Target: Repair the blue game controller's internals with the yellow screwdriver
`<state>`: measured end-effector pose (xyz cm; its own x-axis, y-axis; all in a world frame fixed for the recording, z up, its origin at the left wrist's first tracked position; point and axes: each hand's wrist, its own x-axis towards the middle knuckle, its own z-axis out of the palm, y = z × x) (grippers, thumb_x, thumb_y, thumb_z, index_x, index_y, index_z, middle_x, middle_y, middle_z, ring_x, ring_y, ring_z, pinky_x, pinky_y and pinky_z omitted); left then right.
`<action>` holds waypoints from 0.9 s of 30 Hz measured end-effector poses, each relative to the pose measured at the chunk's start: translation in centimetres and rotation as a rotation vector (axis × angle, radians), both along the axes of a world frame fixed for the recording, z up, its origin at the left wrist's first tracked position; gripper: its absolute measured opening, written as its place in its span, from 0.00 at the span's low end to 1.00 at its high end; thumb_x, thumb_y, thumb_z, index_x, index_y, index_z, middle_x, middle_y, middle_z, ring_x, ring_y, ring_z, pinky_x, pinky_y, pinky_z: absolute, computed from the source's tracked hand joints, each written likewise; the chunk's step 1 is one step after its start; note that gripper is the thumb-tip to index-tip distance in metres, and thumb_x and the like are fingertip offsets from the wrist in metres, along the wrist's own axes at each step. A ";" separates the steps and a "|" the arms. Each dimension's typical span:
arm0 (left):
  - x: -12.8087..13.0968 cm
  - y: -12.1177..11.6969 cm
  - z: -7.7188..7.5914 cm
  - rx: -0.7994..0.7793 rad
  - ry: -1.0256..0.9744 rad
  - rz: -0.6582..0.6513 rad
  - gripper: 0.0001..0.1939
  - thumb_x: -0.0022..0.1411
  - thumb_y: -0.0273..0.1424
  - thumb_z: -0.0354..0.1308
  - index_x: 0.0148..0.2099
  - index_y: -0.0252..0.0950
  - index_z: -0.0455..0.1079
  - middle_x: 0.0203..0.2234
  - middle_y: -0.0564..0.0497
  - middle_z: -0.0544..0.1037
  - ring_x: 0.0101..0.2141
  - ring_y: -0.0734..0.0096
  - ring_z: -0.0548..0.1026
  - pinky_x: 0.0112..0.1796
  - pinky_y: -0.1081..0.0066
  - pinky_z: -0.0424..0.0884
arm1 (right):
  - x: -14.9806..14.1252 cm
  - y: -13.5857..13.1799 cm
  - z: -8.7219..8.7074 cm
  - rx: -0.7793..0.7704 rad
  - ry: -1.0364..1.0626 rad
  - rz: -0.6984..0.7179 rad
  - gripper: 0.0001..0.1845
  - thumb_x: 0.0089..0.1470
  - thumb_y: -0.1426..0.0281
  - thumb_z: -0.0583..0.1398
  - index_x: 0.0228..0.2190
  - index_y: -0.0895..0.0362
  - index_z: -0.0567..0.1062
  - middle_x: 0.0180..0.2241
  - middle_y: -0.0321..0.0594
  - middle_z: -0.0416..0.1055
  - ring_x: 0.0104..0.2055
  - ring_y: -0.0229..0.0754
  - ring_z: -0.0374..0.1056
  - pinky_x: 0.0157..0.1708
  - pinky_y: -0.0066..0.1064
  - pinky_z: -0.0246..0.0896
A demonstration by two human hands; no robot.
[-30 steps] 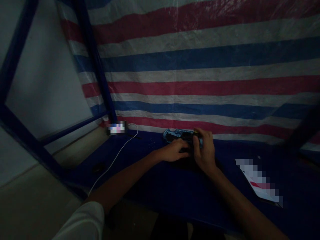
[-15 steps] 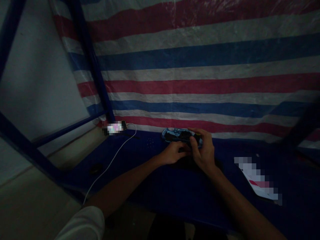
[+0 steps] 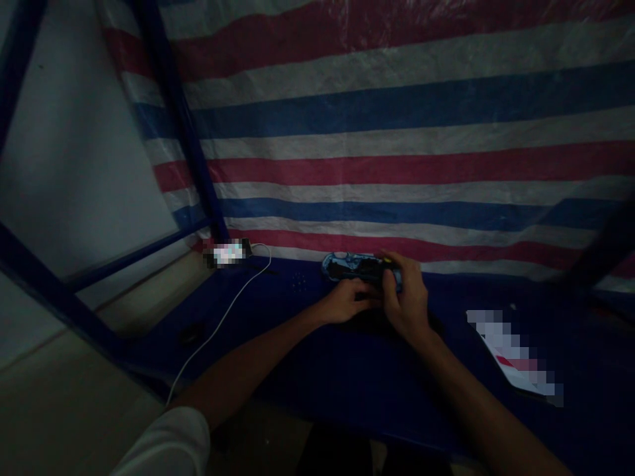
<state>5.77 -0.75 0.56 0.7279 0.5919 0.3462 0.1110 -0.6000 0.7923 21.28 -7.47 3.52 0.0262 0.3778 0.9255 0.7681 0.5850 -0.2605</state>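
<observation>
In the dim head view, a blue-patterned handheld game device (image 3: 358,266) sits at the back of a dark blue table (image 3: 302,357), its right end covered by the right hand (image 3: 407,297), whose fingers curl narrowly around it. The left hand (image 3: 350,299) lies just below it; shadow hides those fingers, so any grip cannot be told. A pixelated phone (image 3: 229,253) trails a white cable (image 3: 223,324), and a pixelated paper (image 3: 513,354) lies right. The device's position nearly matches the earlier frame.
</observation>
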 end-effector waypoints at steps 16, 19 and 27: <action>-0.9 -0.3 1.6 0.234 0.094 0.024 0.13 0.64 0.35 0.68 0.49 0.36 0.77 0.44 0.46 0.81 0.47 0.62 0.75 0.52 0.64 0.66 | 0.3 0.0 -0.3 -0.063 0.074 -0.037 0.20 0.65 0.66 0.58 0.56 0.54 0.70 0.46 0.46 0.77 0.45 0.47 0.73 0.47 0.43 0.70; -1.6 -0.5 2.0 0.269 0.143 -0.036 0.10 0.66 0.32 0.65 0.49 0.37 0.79 0.43 0.47 0.81 0.46 0.63 0.75 0.53 0.64 0.64 | 0.4 -0.1 -0.2 -0.086 0.144 -0.033 0.19 0.65 0.65 0.57 0.56 0.54 0.69 0.44 0.44 0.78 0.42 0.45 0.75 0.44 0.41 0.71; -1.6 -0.9 1.9 0.287 0.166 -0.063 0.14 0.60 0.36 0.71 0.47 0.38 0.79 0.42 0.48 0.81 0.45 0.63 0.74 0.51 0.65 0.62 | 1.0 0.2 -0.7 -0.041 0.271 -0.033 0.20 0.64 0.64 0.59 0.56 0.53 0.68 0.45 0.44 0.75 0.43 0.45 0.75 0.45 0.41 0.70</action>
<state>4.22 -1.66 2.48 0.8206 0.4391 0.3659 0.1796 -0.8059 0.5642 22.28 -7.23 2.84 0.2839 0.4097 0.8669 0.6858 0.5451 -0.4822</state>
